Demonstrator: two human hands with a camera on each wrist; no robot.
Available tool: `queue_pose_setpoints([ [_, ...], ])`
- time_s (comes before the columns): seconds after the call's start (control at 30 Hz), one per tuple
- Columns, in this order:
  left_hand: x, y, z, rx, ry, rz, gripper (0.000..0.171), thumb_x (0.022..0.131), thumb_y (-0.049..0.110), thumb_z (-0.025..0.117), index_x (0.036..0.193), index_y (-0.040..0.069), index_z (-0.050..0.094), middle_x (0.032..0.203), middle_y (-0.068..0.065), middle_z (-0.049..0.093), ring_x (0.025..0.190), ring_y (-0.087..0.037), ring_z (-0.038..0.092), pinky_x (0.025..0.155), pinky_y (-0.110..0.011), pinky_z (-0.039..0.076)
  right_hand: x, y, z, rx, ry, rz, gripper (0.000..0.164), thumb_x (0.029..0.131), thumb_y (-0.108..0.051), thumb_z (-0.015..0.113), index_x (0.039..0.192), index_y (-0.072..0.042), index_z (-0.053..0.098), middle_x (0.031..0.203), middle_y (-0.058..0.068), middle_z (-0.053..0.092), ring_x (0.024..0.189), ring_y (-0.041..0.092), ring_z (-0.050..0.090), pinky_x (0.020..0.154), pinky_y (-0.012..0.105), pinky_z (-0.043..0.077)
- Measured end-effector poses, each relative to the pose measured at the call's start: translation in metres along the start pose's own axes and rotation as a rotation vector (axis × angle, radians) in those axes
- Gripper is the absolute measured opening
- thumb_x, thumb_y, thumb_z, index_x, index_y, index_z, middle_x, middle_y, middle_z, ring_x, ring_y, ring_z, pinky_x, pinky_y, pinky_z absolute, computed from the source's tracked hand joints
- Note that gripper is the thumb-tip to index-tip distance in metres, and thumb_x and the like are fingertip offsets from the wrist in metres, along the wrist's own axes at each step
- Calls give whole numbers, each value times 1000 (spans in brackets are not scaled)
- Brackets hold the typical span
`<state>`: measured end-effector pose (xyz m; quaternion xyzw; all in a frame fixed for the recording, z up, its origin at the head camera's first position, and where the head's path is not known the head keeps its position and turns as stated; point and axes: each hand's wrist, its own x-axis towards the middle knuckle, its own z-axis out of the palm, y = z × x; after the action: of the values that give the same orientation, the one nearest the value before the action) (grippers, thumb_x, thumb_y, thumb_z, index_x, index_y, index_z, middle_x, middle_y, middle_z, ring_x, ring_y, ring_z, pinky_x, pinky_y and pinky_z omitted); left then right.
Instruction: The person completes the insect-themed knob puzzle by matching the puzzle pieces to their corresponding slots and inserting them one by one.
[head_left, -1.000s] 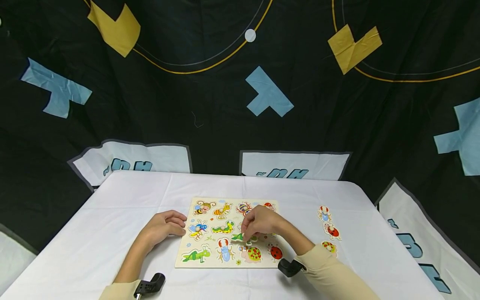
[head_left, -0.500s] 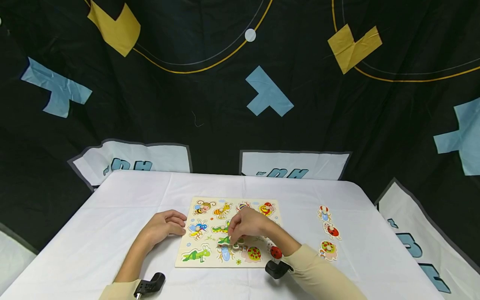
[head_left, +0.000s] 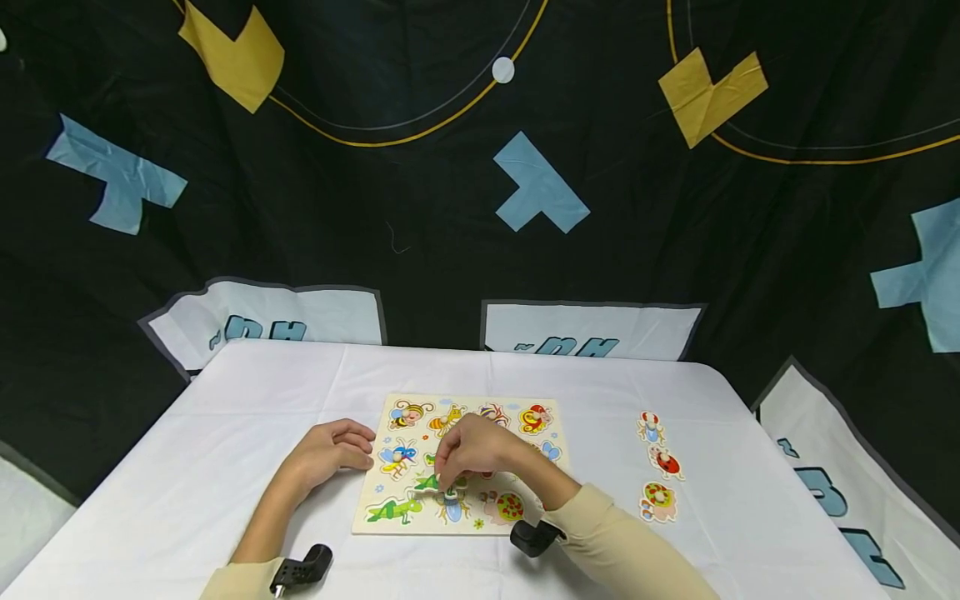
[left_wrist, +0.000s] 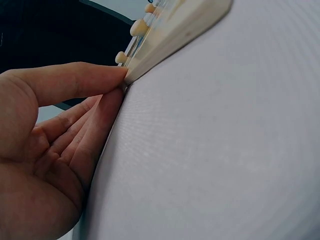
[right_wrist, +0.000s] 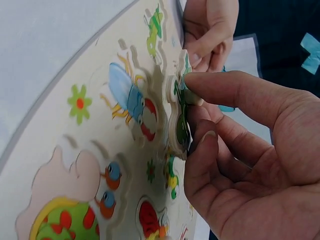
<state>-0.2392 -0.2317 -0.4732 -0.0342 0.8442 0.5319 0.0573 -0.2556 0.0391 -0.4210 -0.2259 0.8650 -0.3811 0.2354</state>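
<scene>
My right hand [head_left: 476, 450] pinches a green grasshopper puzzle piece [right_wrist: 180, 115] between thumb and fingertips. In the right wrist view the piece stands on edge, close over the wooden puzzle board [right_wrist: 55, 120]. The board lies on the table with its bug pictures facing up. Below the piece, the board's blue stag beetle picture [right_wrist: 127, 95] and green grasshopper picture [head_left: 393, 509] show. My left hand [head_left: 326, 454] rests at the board's left edge, its thumb and index fingertips right at the rim [left_wrist: 175, 45] in the left wrist view.
To the right of the board, three loose pieces lie in a column on the white tablecloth [head_left: 600, 550]: a stag beetle [head_left: 651, 427], a ladybug [head_left: 665, 462] and a snail [head_left: 658, 502]. A black curtain [head_left: 435, 275] hangs behind the table.
My right hand has moved left across the board with the grasshopper piece, from the middle row's right part towards the lower left. The left hand has stayed in place.
</scene>
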Motion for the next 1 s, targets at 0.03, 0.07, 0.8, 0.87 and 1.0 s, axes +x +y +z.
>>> queue_pose_setpoints([
  [0.03,0,0,0,0,1,0,44,72,6,82,114,1,68,90,-4,71,83,-15,64,74,-27,51,1,-1,1,0,0,-1,13,69,-7,85,71,-15,76,56,-2,55,46,9,39,41,24,27],
  [0.07,0,0,1,2,2,0,44,72,6,82,113,1,68,90,-4,71,83,-15,64,75,-27,51,1,-3,2,3,-1,-5,13,69,-6,85,71,-15,76,56,-3,56,47,10,40,42,24,28],
  [0.8,-1,1,0,5,0,5,56,71,7,82,125,1,68,92,-4,74,84,-12,66,75,-25,51,11,-18,32,-104,-29,-61,15,69,-8,86,67,-17,74,56,-13,57,54,3,47,51,19,36],
  [0.87,-1,1,0,10,2,5,56,72,7,82,126,2,68,93,-4,74,85,-12,66,75,-25,51,12,-21,34,-120,-34,-69,15,69,-9,87,68,-17,74,58,-13,59,55,3,48,53,19,37],
  [1.0,-1,1,0,18,8,5,56,72,7,82,126,3,68,93,-4,74,86,-13,66,76,-25,51,12,-25,37,-136,-38,-72,14,71,-10,87,68,-17,75,60,-14,62,57,3,50,55,19,39],
])
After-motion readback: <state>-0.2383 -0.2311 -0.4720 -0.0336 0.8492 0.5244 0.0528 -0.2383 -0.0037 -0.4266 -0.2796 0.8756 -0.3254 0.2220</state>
